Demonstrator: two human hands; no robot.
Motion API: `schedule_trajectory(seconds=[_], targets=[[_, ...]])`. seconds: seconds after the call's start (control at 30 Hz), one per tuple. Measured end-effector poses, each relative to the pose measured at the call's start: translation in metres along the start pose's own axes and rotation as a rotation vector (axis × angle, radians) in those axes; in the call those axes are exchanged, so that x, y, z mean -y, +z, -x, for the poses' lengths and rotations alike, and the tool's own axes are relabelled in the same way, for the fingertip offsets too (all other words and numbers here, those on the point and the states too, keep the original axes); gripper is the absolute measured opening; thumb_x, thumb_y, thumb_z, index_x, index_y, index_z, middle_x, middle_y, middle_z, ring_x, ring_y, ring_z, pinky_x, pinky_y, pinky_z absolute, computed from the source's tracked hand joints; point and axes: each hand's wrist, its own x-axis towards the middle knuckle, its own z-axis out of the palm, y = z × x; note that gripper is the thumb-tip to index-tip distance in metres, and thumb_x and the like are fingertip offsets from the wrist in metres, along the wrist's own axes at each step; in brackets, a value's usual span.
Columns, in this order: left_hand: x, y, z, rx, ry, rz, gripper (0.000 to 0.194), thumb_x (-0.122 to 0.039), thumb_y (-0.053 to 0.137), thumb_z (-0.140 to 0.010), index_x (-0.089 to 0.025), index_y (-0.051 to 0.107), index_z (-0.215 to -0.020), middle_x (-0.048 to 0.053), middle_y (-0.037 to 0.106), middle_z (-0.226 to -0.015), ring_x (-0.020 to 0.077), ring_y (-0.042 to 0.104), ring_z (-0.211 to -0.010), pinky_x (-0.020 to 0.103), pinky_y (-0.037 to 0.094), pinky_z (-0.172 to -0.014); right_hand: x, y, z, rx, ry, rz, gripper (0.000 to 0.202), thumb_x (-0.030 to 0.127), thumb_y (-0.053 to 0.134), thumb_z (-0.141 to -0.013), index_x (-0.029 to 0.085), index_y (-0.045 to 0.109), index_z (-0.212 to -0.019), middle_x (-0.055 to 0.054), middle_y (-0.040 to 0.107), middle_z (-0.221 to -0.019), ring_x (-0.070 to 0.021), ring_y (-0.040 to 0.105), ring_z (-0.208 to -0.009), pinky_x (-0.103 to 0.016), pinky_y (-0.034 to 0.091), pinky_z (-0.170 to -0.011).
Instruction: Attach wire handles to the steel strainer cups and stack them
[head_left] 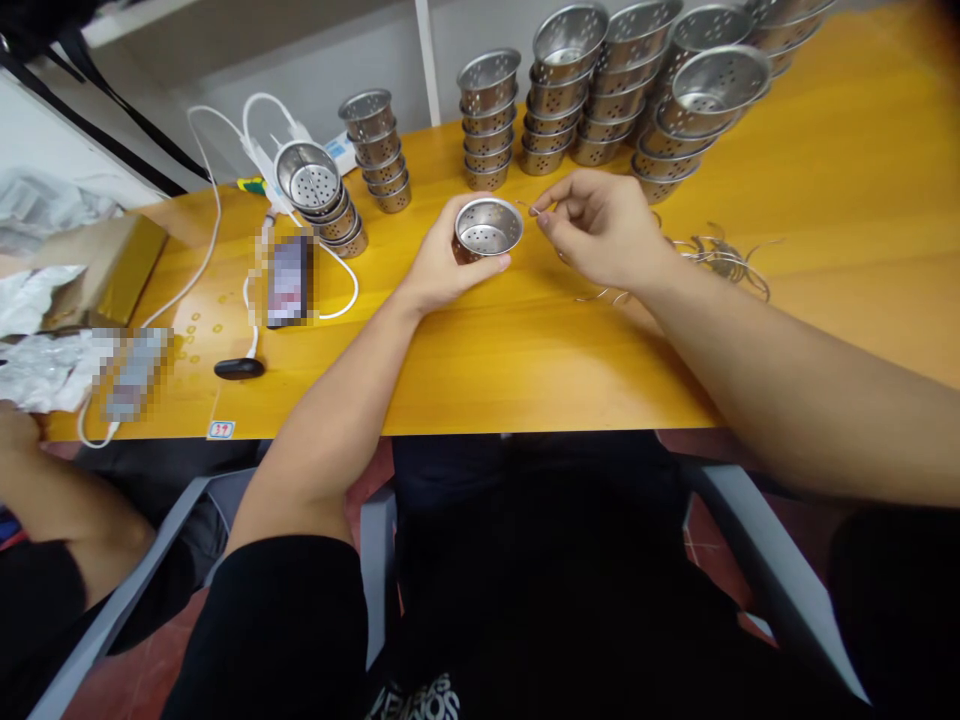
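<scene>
My left hand (450,260) is wrapped round a small perforated metal cup (487,228), its open rim facing up and tilted toward me. Just right of the cup, my right hand (596,225) pinches a thin piece of wire (527,207) between thumb and finger. The wire's tip points at the cup's rim; whether they touch I cannot tell. Beneath and behind my right wrist lies a loose heap of thin bent wires (724,258) on the yellow table (525,370).
Several stacks of perforated cups (555,100) line the table's back. Left are a shorter cup stack (319,190), white cables (214,230), a phone (289,280), a black oval device (239,369), and a cardboard box (112,265). Another person's arm (67,490) rests at far left.
</scene>
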Motion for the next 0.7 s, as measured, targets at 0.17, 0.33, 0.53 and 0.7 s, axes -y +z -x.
schedule_trajectory(seconds=[0.17, 0.33, 0.53, 0.7], targets=[[-0.010, -0.001, 0.003, 0.020, 0.028, -0.021, 0.120, -0.101, 0.107, -0.086, -0.024, 0.066, -0.168, 0.018, 0.078, -0.163, 0.0393, 0.081, -0.154, 0.065, 0.064, -0.144, 0.006, 0.002, 0.003, -0.050, -0.048, -0.076, 0.061, 0.094, 0.105, -0.102, 0.037, 0.083, -0.111, 0.000, 0.061, -0.069, -0.0232, 0.049, -0.064, -0.045, 0.041, -0.057], [-0.015, 0.005, 0.006, 0.015, 0.021, -0.034, 0.115, -0.101, 0.102, -0.092, -0.023, 0.062, -0.168, 0.016, 0.079, -0.158, 0.0381, 0.082, -0.151, 0.068, 0.064, -0.141, 0.016, 0.006, 0.007, -0.081, -0.093, -0.024, 0.062, 0.099, 0.098, -0.106, 0.038, 0.088, -0.113, 0.000, 0.065, -0.076, -0.0218, 0.049, -0.067, -0.046, 0.041, -0.063], [-0.010, 0.021, 0.008, 0.012, 0.052, -0.025, 0.118, -0.101, 0.101, -0.093, -0.025, 0.056, -0.170, 0.016, 0.075, -0.160, 0.0381, 0.082, -0.152, 0.064, 0.067, -0.138, 0.015, 0.015, 0.006, -0.080, -0.114, 0.073, 0.040, 0.073, 0.100, -0.112, 0.033, 0.092, -0.111, -0.001, 0.064, -0.077, -0.0207, 0.047, -0.065, -0.044, 0.041, -0.063], [-0.011, 0.028, 0.010, 0.041, 0.042, -0.008, 0.123, -0.106, 0.100, -0.090, -0.026, 0.051, -0.169, 0.016, 0.072, -0.162, 0.0378, 0.083, -0.149, 0.062, 0.069, -0.132, 0.013, 0.019, 0.006, -0.103, -0.081, 0.082, 0.033, 0.062, 0.103, -0.110, 0.035, 0.088, -0.101, -0.002, 0.063, -0.075, -0.0242, 0.052, -0.064, -0.044, 0.045, -0.059]])
